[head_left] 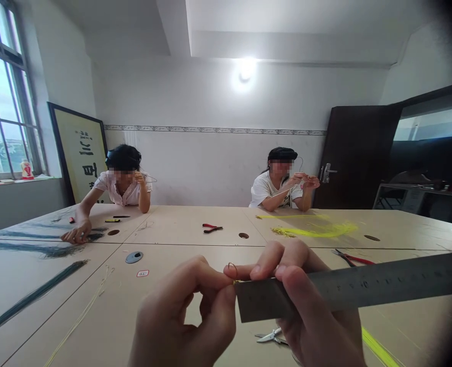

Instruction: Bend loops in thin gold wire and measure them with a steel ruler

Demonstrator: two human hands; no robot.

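My right hand (310,306) grips the left end of a steel ruler (363,288), which stretches out to the right above the table. My left hand (183,316) pinches a thin wire with a small loop (232,267) against the ruler's left end, fingertips touching those of the right hand. Both hands hover over the beige table (195,265), near its front edge.
Scissors (272,336) lie under my hands. Red-handled pliers (354,259) and yellow strands (318,232) lie to the right, another pair of pliers (211,228) mid-table. Dark green wires (30,295) lie at the left. Two people sit at the far side, working with wires.
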